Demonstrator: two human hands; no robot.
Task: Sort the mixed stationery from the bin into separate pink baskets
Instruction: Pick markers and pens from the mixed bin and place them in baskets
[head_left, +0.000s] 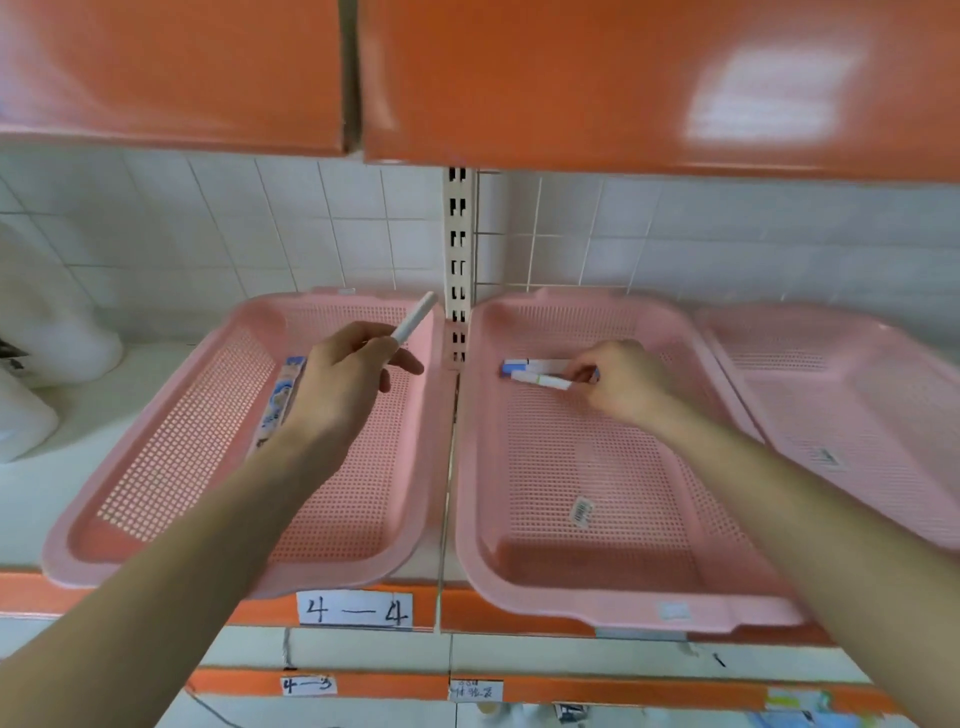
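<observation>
Three pink baskets stand side by side on a white shelf. My left hand (349, 375) hovers over the left basket (156, 467) and grips a white pen (415, 318) that points up and to the right. A long blue-and-white packet (278, 402) lies in that basket, partly hidden by my left forearm. My right hand (621, 382) reaches into the middle basket (597, 519) and pinches the end of two white pens with blue caps (535, 373) lying near its far end. The right basket (857, 415) shows only a small label.
An orange shelf (623, 78) hangs low overhead. A slotted metal upright (458, 249) stands between the left and middle baskets against a white tiled wall. White bottles (31, 389) sit at the far left. The orange shelf edge carries a label reading 4—4 (356, 609).
</observation>
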